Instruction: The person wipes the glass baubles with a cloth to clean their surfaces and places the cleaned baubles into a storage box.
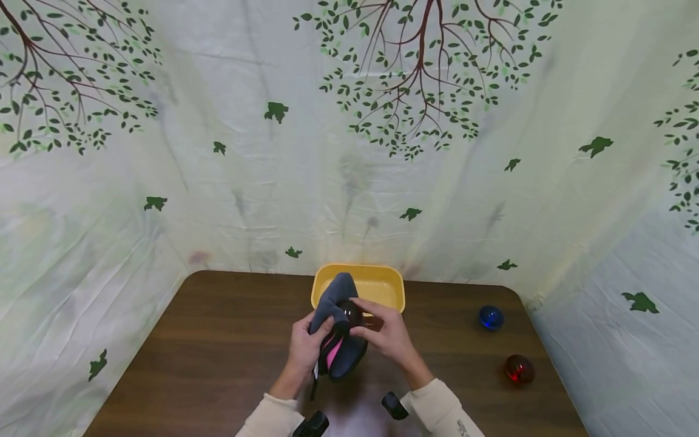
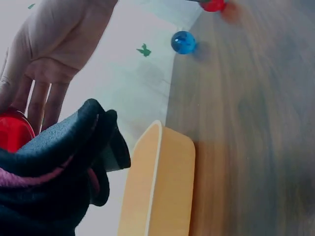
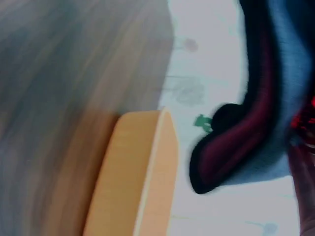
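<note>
Above the table, in front of a yellow tub, my two hands meet. My left hand grips a dark grey cloth with a pink inner side, which drapes up over the fingers and hangs below them. My right hand holds a dark red glossy ball against the cloth. In the left wrist view the red ball sits between the right hand's fingers and the cloth. The right wrist view is blurred and shows the cloth close up.
A blue ball and a red ball lie on the brown table at the right, also seen as the blue ball from the left wrist. A leaf-printed sheet walls in the table's back and sides.
</note>
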{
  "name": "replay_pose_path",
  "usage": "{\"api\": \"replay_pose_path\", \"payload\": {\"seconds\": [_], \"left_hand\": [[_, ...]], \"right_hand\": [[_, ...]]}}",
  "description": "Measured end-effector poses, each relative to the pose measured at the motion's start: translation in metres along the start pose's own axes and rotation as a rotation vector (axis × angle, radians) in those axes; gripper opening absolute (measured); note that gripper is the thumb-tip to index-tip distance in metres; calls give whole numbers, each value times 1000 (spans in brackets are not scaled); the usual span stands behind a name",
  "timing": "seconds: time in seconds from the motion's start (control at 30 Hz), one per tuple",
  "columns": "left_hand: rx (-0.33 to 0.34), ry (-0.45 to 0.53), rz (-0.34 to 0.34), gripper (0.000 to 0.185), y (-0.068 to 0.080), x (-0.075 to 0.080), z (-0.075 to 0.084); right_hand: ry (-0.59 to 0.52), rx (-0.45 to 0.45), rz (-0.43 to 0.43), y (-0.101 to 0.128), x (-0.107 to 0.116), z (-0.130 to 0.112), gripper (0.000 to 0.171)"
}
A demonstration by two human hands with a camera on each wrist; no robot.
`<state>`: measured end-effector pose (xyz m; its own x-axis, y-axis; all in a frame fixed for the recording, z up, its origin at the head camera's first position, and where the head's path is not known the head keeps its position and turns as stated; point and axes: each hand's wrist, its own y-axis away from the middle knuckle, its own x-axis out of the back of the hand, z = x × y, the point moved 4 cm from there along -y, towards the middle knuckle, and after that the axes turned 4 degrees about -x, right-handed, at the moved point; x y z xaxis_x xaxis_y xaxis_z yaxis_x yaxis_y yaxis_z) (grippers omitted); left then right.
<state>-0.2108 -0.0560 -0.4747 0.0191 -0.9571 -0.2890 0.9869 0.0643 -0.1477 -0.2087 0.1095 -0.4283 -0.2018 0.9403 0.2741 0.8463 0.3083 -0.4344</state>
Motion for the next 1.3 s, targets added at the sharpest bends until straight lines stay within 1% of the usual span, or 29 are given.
{"api": "replay_pose_path", "payload": {"seconds": [0.03,0.1,0.13,0.2,0.3,0.33,0.43,0.5,0.53,0.63,0.7,0.8,0.87,0.93,1.0,1.03,1.07,1.17,1.23,1.3], "left_hand": [[7,9,-5,24,1,0,-1],[-5,6,-17,22,1,-1,-2],[-22,-3,-26,22,1,-1,-1],[-70,-26,-46,27,1,-1,0],[-157,-95,-73,42,-1,-1,3],[-184,-119,-84,47,-1,-1,4],[-242,-192,-111,57,-2,-2,6],[-262,-234,-111,58,-2,-2,7],[-263,-245,-104,57,-1,-2,7],[-247,-237,-57,47,-1,-1,6],[-212,-206,-7,36,-1,-1,5],[-137,-140,50,26,0,0,2],[-95,-93,65,27,1,0,2],[-68,-47,62,27,2,0,1],[-57,-15,55,25,3,-1,1],[-59,-2,50,24,3,-1,0],[-61,4,48,22,4,-2,0],[-83,-12,38,21,6,-5,-1],[-117,-56,29,28,7,-8,-1],[-161,-135,10,40,9,-9,1]], "right_hand": [[-6,9,8,0,0,1,51],[-38,-27,29,1,-1,5,50],[-65,-72,43,1,-2,10,49],[-127,-184,73,1,-3,22,46],[-212,-354,119,1,-7,37,40],[-239,-394,134,0,-8,42,38],[-303,-453,164,-1,-11,45,36],[-320,-443,172,-1,-13,45,35],[-323,-423,172,0,-14,45,35],[-340,-344,163,2,-15,45,36],[-357,-275,143,4,-16,44,42],[-350,-165,74,5,-15,44,52],[-314,-76,13,5,-14,42,55],[-276,-5,-35,5,-12,40,56],[-247,29,-48,5,-10,39,57],[-241,25,-41,5,-10,39,57],[-238,2,-26,5,-9,40,56],[-239,-115,38,5,-8,41,54],[-246,-222,89,4,-8,42,49],[-250,-329,115,3,-10,42,43]]}}
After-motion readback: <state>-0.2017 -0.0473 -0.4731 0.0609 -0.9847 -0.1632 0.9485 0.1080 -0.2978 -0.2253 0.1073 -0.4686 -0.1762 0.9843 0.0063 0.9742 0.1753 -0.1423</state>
